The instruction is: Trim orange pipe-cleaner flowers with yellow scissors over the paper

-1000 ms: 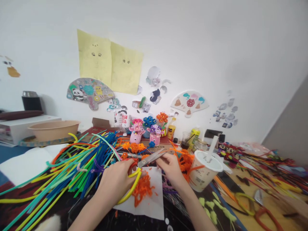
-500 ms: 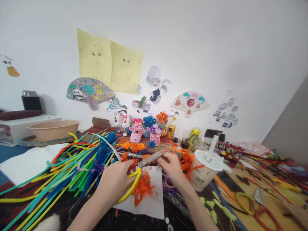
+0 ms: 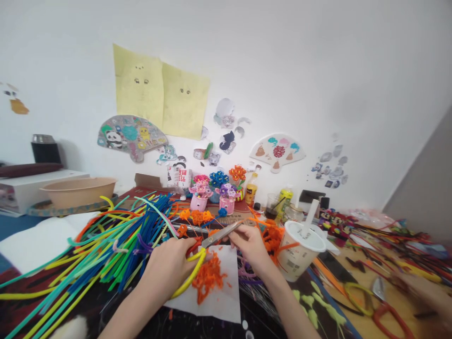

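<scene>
My left hand (image 3: pixel 173 263) is closed round a pair of scissors (image 3: pixel 221 234), their red and yellow handles at its palm and the blades pointing up to the right. My right hand (image 3: pixel 249 245) is closed, its fingertips pinched at the blade tips; what they hold is too small to make out. Below the blades, a white paper sheet (image 3: pixel 226 306) carries a pile of orange fuzzy clippings (image 3: pixel 209 278). Orange pipe-cleaner flowers (image 3: pixel 197 216) lie just beyond the hands, and more orange pieces (image 3: pixel 272 240) lie beside my right hand.
Bundled coloured pipe cleaners (image 3: pixel 116 249) spread over the left side. A lidded drink cup (image 3: pixel 300 254) with a straw stands close to my right forearm. Small flower pots (image 3: pixel 199 202) line the back. At right lie other scissors (image 3: pixel 383 301), near another person's blurred hand (image 3: pixel 423 292).
A blurred hand of another person has come into view at the right edge. My two hands and the scissors stay almost in place.
</scene>
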`<action>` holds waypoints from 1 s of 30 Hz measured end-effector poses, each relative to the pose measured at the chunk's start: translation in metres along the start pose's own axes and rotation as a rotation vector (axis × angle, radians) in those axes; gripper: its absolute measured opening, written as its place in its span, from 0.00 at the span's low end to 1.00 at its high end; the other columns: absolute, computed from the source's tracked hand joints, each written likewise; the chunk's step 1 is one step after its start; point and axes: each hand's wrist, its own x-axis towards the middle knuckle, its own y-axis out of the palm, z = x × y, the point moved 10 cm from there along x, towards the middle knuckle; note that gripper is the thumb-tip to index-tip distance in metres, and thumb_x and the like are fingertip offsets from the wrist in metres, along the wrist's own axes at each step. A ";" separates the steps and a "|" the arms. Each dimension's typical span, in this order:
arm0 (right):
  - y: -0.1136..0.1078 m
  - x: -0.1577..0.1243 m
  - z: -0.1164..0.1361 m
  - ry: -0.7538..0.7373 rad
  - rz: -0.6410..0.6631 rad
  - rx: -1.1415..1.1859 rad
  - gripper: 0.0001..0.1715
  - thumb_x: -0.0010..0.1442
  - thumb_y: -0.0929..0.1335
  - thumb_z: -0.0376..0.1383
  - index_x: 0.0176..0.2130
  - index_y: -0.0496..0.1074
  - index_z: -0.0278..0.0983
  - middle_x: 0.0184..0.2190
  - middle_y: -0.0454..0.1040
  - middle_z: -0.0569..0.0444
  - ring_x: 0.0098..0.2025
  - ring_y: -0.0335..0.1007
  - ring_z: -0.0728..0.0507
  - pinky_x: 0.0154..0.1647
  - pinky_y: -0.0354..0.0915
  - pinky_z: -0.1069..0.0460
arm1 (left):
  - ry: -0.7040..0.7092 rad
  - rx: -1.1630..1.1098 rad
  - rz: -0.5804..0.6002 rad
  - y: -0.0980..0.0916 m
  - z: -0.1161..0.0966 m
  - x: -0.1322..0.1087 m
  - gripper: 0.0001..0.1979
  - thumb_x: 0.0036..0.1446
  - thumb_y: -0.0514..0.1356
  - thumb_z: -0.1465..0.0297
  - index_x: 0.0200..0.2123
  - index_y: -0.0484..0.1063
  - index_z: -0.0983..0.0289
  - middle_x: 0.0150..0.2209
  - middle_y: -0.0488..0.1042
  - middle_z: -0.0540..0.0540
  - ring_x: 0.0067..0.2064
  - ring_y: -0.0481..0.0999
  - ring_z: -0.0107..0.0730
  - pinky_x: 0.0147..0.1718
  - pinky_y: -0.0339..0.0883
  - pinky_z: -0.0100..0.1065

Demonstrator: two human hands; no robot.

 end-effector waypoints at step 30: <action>0.008 -0.001 -0.003 0.043 0.030 0.044 0.14 0.53 0.67 0.41 0.26 0.77 0.32 0.21 0.75 0.53 0.20 0.61 0.50 0.21 0.60 0.56 | 0.053 0.084 0.069 0.022 -0.004 0.000 0.26 0.60 0.40 0.52 0.33 0.70 0.62 0.29 0.76 0.60 0.33 0.77 0.49 0.28 0.62 0.37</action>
